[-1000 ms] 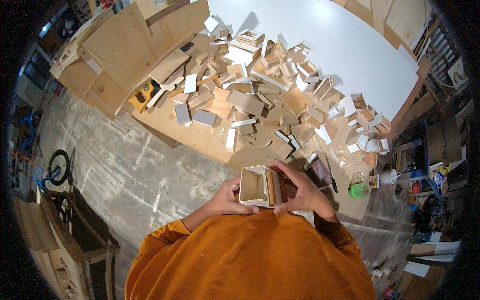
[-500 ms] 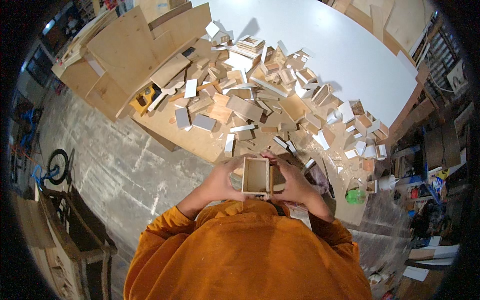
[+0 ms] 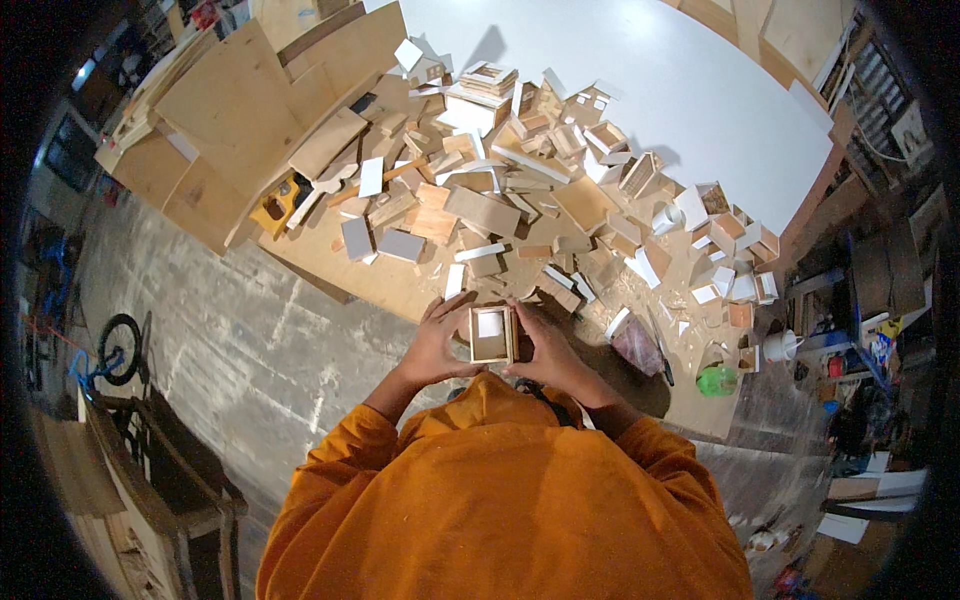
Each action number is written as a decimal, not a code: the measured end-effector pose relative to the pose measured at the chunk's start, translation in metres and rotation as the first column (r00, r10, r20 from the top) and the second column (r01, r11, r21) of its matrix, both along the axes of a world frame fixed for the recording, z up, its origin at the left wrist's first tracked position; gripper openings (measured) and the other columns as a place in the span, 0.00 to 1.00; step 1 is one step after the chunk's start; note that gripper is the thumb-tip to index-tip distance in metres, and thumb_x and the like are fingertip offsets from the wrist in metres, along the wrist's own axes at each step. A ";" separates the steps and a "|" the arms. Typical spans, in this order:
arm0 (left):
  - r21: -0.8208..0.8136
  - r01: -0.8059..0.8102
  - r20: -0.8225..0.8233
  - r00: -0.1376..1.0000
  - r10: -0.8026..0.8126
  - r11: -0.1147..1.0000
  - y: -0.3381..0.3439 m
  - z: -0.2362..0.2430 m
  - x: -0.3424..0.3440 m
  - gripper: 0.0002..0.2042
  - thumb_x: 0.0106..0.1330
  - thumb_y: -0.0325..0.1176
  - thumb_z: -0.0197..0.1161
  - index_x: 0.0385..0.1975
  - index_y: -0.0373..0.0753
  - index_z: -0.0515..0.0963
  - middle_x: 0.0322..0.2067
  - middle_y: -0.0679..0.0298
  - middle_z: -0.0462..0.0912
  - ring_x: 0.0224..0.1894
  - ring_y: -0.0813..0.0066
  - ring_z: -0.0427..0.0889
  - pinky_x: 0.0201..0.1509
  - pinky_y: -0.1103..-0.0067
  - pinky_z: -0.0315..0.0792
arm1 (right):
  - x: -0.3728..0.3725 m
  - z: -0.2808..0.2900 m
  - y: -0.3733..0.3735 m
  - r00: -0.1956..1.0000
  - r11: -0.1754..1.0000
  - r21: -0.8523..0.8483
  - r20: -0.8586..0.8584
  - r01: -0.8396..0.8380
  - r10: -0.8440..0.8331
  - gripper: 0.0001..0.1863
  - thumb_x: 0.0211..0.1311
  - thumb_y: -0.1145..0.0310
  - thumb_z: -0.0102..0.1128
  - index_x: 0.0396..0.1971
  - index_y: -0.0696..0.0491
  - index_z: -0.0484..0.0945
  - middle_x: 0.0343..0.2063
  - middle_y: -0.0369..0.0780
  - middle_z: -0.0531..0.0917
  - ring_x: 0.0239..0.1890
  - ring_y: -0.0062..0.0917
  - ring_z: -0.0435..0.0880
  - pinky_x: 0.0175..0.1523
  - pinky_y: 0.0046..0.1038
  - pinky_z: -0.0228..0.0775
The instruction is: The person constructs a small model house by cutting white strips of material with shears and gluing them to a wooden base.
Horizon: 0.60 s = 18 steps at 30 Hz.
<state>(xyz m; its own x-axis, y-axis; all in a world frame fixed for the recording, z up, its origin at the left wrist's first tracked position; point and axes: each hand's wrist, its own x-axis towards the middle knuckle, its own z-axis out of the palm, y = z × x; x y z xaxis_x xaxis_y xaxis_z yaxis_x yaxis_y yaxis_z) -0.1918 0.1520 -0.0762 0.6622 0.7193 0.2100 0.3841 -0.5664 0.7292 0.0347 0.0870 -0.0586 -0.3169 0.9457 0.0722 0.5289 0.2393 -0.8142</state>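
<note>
Between my two hands is a small open wooden box [image 3: 489, 347], held close to my chest over the table's near edge. My left hand [image 3: 437, 343] grips its left side, thumb low and fingers at the upper corner. My right hand [image 3: 548, 352] is closed around the right side, where a thin wooden edge runs along the wall. A light patch shows inside the box. Just beyond my hands lie small wood blocks [image 3: 487, 262] with white faces and narrow dark-edged strips [image 3: 572, 284].
Wood offcuts and small boxes are heaped across the worktable [image 3: 330, 258]. A yellow-handled saw [image 3: 277, 207] lies at left beside leaning plywood sheets [image 3: 215, 130]. At right are a bottle with green contents [image 3: 716, 378], a white cup [image 3: 667, 218] and a clear plastic bag [image 3: 638, 347].
The box has moved slightly left and turned in my hands, so its right side shows less. The plastic bag at right, partly hidden before by my hand, is now in plain sight.
</note>
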 end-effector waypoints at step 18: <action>0.123 0.011 -0.166 0.986 0.010 0.992 0.000 -0.020 0.003 0.51 0.32 0.50 0.75 0.60 0.37 0.58 0.59 0.52 0.64 0.64 0.57 0.59 0.70 0.59 0.41 | 0.000 -0.008 0.000 0.995 0.998 -0.018 -0.077 0.067 -0.068 0.60 0.38 0.67 0.76 0.68 0.54 0.40 0.62 0.51 0.61 0.64 0.35 0.62 0.65 0.32 0.54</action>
<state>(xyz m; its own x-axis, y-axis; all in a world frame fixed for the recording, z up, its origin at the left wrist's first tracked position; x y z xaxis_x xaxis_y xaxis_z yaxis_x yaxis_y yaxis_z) -0.1889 0.1520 -0.0963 0.6958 0.6943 0.1842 0.4934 -0.6483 0.5799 0.0350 0.0874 -0.0661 -0.2463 0.9659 0.0796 0.4785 0.1927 -0.8567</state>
